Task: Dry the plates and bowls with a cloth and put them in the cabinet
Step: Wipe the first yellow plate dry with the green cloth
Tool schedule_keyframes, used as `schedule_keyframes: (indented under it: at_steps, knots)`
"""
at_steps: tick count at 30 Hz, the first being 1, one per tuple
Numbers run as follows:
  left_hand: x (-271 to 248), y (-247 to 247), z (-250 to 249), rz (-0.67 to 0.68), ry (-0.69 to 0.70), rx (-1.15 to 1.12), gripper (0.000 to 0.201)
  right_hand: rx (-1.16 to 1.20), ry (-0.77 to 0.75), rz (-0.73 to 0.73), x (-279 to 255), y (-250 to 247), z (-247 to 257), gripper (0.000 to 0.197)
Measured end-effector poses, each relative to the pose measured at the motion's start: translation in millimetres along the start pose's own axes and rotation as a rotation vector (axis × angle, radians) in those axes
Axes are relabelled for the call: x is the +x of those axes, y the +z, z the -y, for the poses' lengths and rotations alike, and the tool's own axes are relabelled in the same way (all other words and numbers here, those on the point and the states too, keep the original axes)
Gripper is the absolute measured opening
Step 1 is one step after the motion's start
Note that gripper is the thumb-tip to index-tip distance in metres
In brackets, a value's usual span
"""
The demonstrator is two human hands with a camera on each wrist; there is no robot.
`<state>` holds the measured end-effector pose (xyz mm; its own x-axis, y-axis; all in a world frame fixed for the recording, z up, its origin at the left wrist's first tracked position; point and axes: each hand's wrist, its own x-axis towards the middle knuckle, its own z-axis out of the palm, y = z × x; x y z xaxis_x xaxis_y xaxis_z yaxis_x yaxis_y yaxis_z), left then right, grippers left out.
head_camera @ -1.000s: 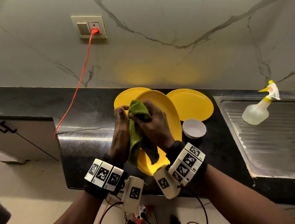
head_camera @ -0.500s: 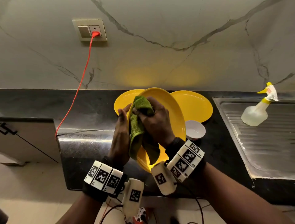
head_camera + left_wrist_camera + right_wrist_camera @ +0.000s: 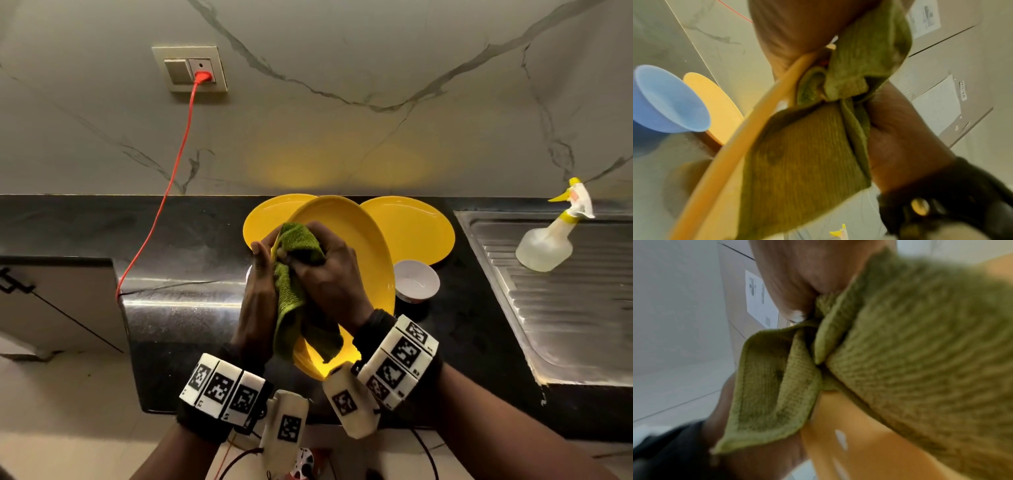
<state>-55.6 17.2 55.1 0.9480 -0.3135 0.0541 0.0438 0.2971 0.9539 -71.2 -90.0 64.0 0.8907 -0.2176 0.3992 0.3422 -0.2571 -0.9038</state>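
Nearby: white bowl (image 3: 416, 280), spray bottle (image 3: 548, 240).

text: none legible | paper sheets (image 3: 937, 112) on cabinet: print blurred

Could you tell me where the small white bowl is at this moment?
In the head view, the white bowl stands on the black counter, right of the held plate and in front of the right-hand yellow plate.
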Motion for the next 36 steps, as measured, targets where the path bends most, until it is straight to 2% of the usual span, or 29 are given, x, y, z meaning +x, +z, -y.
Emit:
schedule_keyframes:
  at_steps: [6, 8, 12, 17, 22, 26, 28, 31, 33, 36]
  knots:
    - [2.1, -9.4, -7.6, -0.153, 0.011, 0.020, 0.061, 0.058, -0.031, 0.166, -35.8, 7.7, -2.2, 0.008]
    - [2.8, -11.3, -10.2, -0.126, 0.008, 0.043, 0.063, 0.042, -0.035, 0.174, -41.7, 10.8, -5.6, 0.004]
    - [0.8, -7.6, -6.2, -0.047, -0.062, 0.022, 0.082, 0.090, -0.011, 0.132, -32.7, 10.6, -3.9, 0.006]
    - [2.2, -3.4, -5.4, -0.037, -0.089, -0.027, 0.071, 0.119, 0.017, 0.063, -12.7, 5.5, 1.4, 0.014]
    - [6.0, -9.0, -5.4, -0.056, -0.094, -0.004, 0.072, 0.056, -0.016, 0.162, -28.9, 6.9, -5.6, 0.012]
    - [9.2, -13.6, 4.2, -0.044, -0.131, 0.029, 0.093, 0.061, -0.015, 0.179, -24.2, 3.9, 0.9, 0.019]
    - [10.8, -11.9, 2.2, -0.049, -0.056, 0.125, 0.074, 0.032, -0.008, 0.145, -7.3, 0.2, 1.6, 0.027]
    - [13.2, -8.7, -2.0, -0.005, 0.031, 0.182, 0.053, -0.011, 0.007, 0.072, 11.9, -3.7, -2.8, 0.022]
    - [11.1, -6.5, -5.6, -0.018, 0.067, 0.175, 0.050, 0.009, 0.005, 0.081, 5.6, -3.7, -3.9, 0.020]
    - [10.2, -4.0, -9.2, -0.107, 0.039, 0.077, 0.063, 0.081, -0.011, 0.149, -20.0, 0.4, -3.6, 0.022]
